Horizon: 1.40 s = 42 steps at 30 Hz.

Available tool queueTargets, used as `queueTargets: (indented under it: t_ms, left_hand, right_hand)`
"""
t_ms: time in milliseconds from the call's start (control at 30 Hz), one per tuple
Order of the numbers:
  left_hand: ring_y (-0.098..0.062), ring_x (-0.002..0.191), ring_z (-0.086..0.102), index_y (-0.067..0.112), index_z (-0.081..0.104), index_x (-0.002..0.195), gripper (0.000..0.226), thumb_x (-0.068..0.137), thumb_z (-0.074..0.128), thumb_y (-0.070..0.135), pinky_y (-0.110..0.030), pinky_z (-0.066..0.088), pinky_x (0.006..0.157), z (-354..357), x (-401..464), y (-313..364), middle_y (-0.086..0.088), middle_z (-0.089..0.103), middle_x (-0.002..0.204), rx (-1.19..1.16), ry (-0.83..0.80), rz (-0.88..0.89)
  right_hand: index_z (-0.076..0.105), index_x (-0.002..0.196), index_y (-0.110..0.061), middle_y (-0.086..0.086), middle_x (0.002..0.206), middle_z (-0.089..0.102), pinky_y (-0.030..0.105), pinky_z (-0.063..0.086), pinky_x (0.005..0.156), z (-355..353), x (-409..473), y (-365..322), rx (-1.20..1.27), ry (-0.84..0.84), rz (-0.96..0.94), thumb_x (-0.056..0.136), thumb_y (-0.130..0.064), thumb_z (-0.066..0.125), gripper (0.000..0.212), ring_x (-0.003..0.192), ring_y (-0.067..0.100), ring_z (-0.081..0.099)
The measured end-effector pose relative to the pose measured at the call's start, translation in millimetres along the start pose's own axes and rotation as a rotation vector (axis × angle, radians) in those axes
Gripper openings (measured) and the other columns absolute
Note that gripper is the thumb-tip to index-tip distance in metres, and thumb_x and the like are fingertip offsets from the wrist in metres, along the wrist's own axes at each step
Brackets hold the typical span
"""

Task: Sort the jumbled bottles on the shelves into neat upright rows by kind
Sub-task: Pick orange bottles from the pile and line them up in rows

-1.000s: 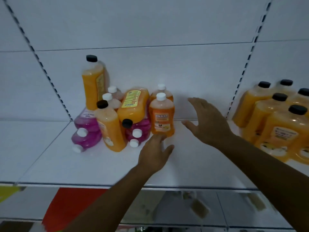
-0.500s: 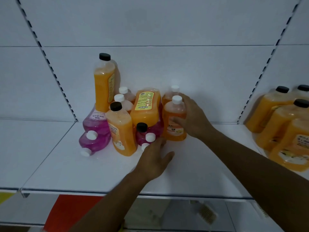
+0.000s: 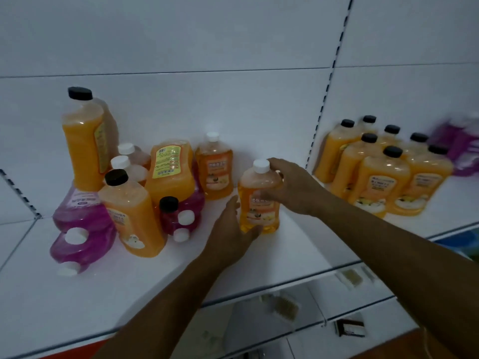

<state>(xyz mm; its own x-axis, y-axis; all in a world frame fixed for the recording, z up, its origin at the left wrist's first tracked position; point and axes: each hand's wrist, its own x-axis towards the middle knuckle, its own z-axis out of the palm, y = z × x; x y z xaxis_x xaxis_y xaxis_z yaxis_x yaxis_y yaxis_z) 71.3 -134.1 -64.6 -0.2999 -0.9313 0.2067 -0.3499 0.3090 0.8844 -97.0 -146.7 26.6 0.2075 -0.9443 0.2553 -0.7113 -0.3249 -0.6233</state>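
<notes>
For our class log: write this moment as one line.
right hand: holds small orange bottle | left hand: touches it | bottle: upright on shelf

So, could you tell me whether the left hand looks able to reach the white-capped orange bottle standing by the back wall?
Probably yes. The left hand is cupping the held bottle, and the back bottle stands just beyond with bare shelf between; it would have to let go first.
</notes>
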Motion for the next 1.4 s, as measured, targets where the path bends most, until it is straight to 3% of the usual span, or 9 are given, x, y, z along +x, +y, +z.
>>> queueTargets:
  t_ms: [100, 333, 667, 733, 800, 900, 1000, 1200, 1400]
  left_hand:
    - [-0.008, 0.108, 0.058, 0.023, 0.044, 0.129, 0.056, 0.083, 0.075, 0.027, -0.014, 0.046, 0.081, 14, 8, -2, 0.012, 0.058, 0.12, -0.045, -0.082, -0.024]
    - [-0.001, 0.1, 0.062, 0.025, 0.051, 0.122, 0.05, 0.08, 0.077, 0.025, -0.023, 0.053, 0.084, 53, 6, 7, 0.012, 0.064, 0.113, -0.15, -0.206, 0.015]
    - [-0.004, 0.105, 0.061, 0.027, 0.048, 0.128, 0.056, 0.08, 0.075, 0.038, -0.023, 0.052, 0.088, 94, -27, 38, 0.014, 0.062, 0.118, -0.109, -0.141, 0.02]
    - [-0.004, 0.105, 0.062, 0.025, 0.048, 0.129, 0.056, 0.081, 0.074, 0.036, -0.022, 0.053, 0.088, 87, -44, 37, 0.013, 0.062, 0.118, -0.11, -0.074, 0.0]
    - [-0.008, 0.105, 0.063, 0.023, 0.049, 0.13, 0.056, 0.081, 0.075, 0.034, -0.027, 0.054, 0.089, 71, -62, 33, 0.009, 0.064, 0.118, -0.104, 0.017, -0.03]
    - [-0.008, 0.102, 0.064, 0.024, 0.05, 0.129, 0.056, 0.08, 0.076, 0.034, -0.028, 0.055, 0.085, 35, -97, 24, 0.009, 0.066, 0.116, -0.093, 0.153, -0.06]
    - [-0.009, 0.103, 0.064, 0.026, 0.051, 0.128, 0.055, 0.08, 0.076, 0.036, -0.03, 0.054, 0.087, -18, -137, 12, 0.01, 0.066, 0.115, -0.043, 0.284, -0.09]
    - [-0.009, 0.096, 0.065, 0.023, 0.056, 0.12, 0.048, 0.078, 0.079, 0.025, -0.022, 0.053, 0.077, -123, -203, -11, 0.007, 0.069, 0.108, -0.048, 0.522, -0.132]
    - [-0.011, 0.096, 0.065, 0.026, 0.056, 0.123, 0.051, 0.077, 0.078, 0.029, -0.029, 0.057, 0.079, -241, -267, -49, 0.007, 0.069, 0.107, -0.02, 0.66, -0.172]
  right_hand:
    - [0.055, 0.124, -0.019, 0.0, 0.116, 0.06, 0.035, 0.049, 0.088, -8, -21, 0, 0.005, 0.019, 0.027, 0.077, -0.034, 0.078, 0.055, 0.103, 0.016, 0.056]
    - [0.057, 0.123, -0.017, 0.0, 0.108, 0.063, 0.025, 0.051, 0.074, -39, -72, 15, 0.019, 0.143, 0.141, 0.081, -0.032, 0.075, 0.048, 0.091, 0.009, 0.059]
    - [0.056, 0.122, -0.015, 0.0, 0.108, 0.063, 0.038, 0.054, 0.081, -63, -117, 32, -0.001, 0.155, 0.086, 0.081, -0.042, 0.072, 0.051, 0.094, 0.015, 0.059]
    - [0.056, 0.115, -0.017, -0.007, 0.105, 0.061, 0.027, 0.054, 0.078, -55, -115, 27, 0.037, 0.128, 0.03, 0.082, -0.039, 0.072, 0.043, 0.093, 0.009, 0.058]
    - [0.05, 0.111, -0.028, -0.023, 0.097, 0.054, 0.011, 0.046, 0.071, -40, -110, 15, 0.099, 0.092, -0.029, 0.083, -0.036, 0.072, 0.036, 0.088, -0.001, 0.056]
    - [0.051, 0.119, -0.033, -0.027, 0.103, 0.056, 0.005, 0.043, 0.071, -6, -99, -13, 0.221, 0.007, -0.135, 0.082, -0.035, 0.073, 0.043, 0.091, -0.011, 0.056]
    - [0.048, 0.135, -0.027, -0.012, 0.121, 0.058, 0.018, 0.049, 0.084, 36, -85, -58, 0.298, -0.091, -0.23, 0.083, -0.033, 0.073, 0.058, 0.104, 0.004, 0.056]
    - [0.048, 0.134, -0.019, -0.006, 0.117, 0.06, 0.018, 0.054, 0.081, 121, -58, -164, 0.337, -0.214, -0.417, 0.082, -0.031, 0.074, 0.059, 0.1, 0.005, 0.06]
    - [0.047, 0.136, -0.018, 0.0, 0.117, 0.063, 0.04, 0.055, 0.087, 220, -28, -272, 0.348, -0.288, -0.509, 0.082, -0.032, 0.075, 0.062, 0.102, 0.016, 0.063]
